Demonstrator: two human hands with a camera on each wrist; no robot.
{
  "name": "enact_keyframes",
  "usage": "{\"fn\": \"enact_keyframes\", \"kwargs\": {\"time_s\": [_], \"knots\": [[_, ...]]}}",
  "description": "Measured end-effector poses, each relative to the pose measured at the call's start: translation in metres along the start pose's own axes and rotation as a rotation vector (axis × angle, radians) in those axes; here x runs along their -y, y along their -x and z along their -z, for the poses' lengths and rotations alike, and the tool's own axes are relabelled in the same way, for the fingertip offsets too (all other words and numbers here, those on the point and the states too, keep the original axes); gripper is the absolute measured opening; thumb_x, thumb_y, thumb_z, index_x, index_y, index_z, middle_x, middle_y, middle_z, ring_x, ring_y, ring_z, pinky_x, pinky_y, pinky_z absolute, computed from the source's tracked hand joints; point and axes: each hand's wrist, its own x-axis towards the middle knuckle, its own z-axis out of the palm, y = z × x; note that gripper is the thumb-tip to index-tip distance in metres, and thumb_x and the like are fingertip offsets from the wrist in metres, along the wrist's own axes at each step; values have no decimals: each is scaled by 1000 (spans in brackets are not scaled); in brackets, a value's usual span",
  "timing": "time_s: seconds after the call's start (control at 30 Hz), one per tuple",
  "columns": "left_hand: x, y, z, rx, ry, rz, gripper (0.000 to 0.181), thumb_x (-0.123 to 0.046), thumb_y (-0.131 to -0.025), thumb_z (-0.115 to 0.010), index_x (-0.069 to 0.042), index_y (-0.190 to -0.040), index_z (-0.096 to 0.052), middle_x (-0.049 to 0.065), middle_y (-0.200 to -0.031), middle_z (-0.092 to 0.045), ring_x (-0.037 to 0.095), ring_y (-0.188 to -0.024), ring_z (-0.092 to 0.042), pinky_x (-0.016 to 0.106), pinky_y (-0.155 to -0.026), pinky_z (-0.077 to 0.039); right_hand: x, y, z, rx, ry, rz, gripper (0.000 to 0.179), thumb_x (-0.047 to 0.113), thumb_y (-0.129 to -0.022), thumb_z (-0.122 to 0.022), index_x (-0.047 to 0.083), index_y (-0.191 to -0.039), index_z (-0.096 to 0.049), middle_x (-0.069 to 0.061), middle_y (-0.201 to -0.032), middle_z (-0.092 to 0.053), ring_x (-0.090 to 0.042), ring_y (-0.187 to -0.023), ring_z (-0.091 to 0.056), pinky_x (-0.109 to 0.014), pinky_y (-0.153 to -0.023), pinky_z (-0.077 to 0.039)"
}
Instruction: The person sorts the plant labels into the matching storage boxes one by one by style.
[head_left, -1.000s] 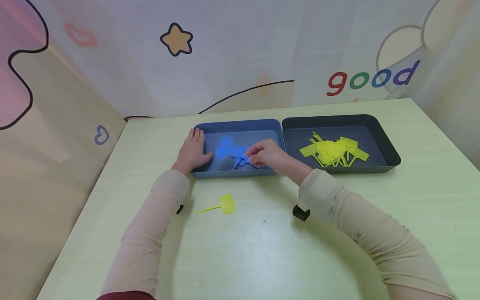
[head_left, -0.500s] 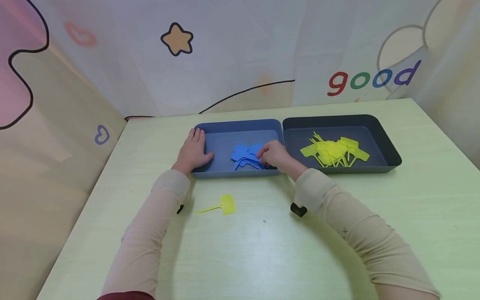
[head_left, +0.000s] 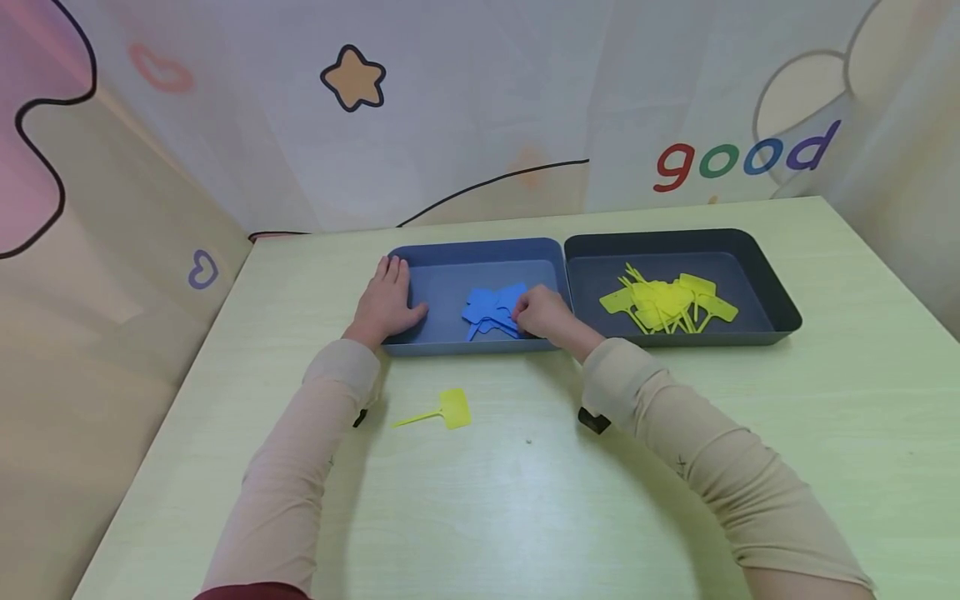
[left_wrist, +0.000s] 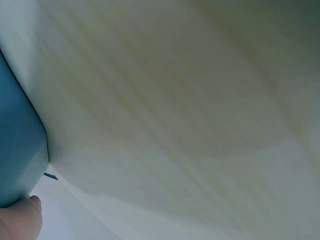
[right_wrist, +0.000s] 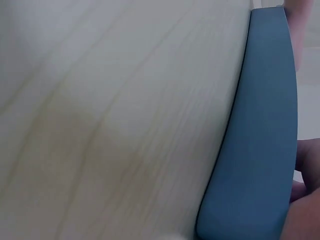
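My left hand [head_left: 386,305] rests over the left end of the blue-grey tray [head_left: 465,252], fingers straight along the edge and thumb spread inward. At that tray's right end, my right hand [head_left: 546,314] has curled fingers, with thumb and forefinger pinching at the blue plant labels [head_left: 489,308]. The label under those fingertips is mostly hidden. These blue labels lie in an overlapping pile. In the right wrist view, the tray's outer wall [right_wrist: 260,125] hides part of the right hand [right_wrist: 307,200]. The left wrist view catches a bit of the left hand [left_wrist: 21,220] against the tray.
A dark grey tray [head_left: 757,283] stands beside the blue-grey one on the right, with a heap of yellow plant labels [head_left: 660,304]. One single yellow plant label [head_left: 453,408] lies on the table [head_left: 480,517] in front. A printed curtain [head_left: 480,108] hangs behind.
A blue label that showed blurred left of the pile is now gone from that spot. My right hand has shifted right and slightly down at the pile. The left hand stays put.
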Motion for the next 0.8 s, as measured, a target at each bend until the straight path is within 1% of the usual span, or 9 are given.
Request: {"fn": "enact_keyframes", "kwargs": {"time_s": [0.03,0.13,0.23,0.3,0.4,0.5,0.63,0.77,0.8], "knots": [[0,0,0,0,1,0,82,-42,-85,-45,9,-138,-7,24,-146,-5,36,-136,0,41,-111,-10,0,1,1,4,9,2,12,4,-80,-53,2,-84,-64,-8,-86,-58,-20,-76,-49,-29,-66,-44],[-1,0,0,-1,1,-3,82,-42,-85,-45,9,-138,-7,24,-146,-6,36,-136,0,41,-111,-10,3,3,3,19,78,19,10,6,-80,-53,3,-83,-62,-6,-81,-56,-18,-69,-47,-24,-58,-39],[-1,0,1,-3,3,-4,82,-42,-85,-45,9,-138,-8,24,-146,-6,36,-136,0,41,-111,-10,9,9,5,17,188,36,16,11,-81,-52,4,-92,-61,-6,-85,-58,-19,-70,-49,-27,-57,-40],[-1,1,1,-5,3,-5,82,-42,-85,-45,9,-138,-8,24,-146,-6,36,-136,0,41,-111,-10,14,14,4,-20,261,69,26,18,-83,-52,6,-106,-59,-8,-99,-60,-22,-80,-54,-31,-61,-45],[0,1,1,-6,7,-4,82,-42,-85,-45,9,-138,-9,24,-146,-7,36,-136,0,41,-111,-10,23,24,-3,-101,339,207,47,29,-85,-53,10,-128,-45,-12,-127,-48,-28,-110,-49,-42,-83,-46],[0,1,1,-9,9,-1,82,-42,-85,-45,9,-138,-9,24,-146,-7,36,-136,-1,41,-111,-11,29,33,-15,-137,434,404,65,39,-85,-53,12,-139,-27,-17,-143,-24,-32,-132,-23,-50,-101,-31],[1,-1,1,-5,12,6,82,-41,-85,-46,8,-138,-9,24,-146,-7,36,-136,-1,42,-111,-11,32,47,-35,-64,575,615,77,48,-84,-50,17,-144,-11,-14,-149,2,-30,-137,4,-52,-106,-16],[3,-5,-2,3,36,18,83,-43,-85,-46,7,-139,-7,23,-147,-6,35,-136,2,42,-111,-10,32,60,-50,27,742,762,79,53,-83,-48,21,-144,-9,-9,-150,7,-27,-137,9,-49,-109,-11],[5,-6,-6,-15,37,13,85,-46,-84,-45,7,-139,-6,23,-147,-5,35,-136,3,42,-111,-10,32,63,-53,52,778,787,78,54,-83,-47,21,-144,-10,-8,-150,7,-26,-137,9,-48,-109,-10]]}}
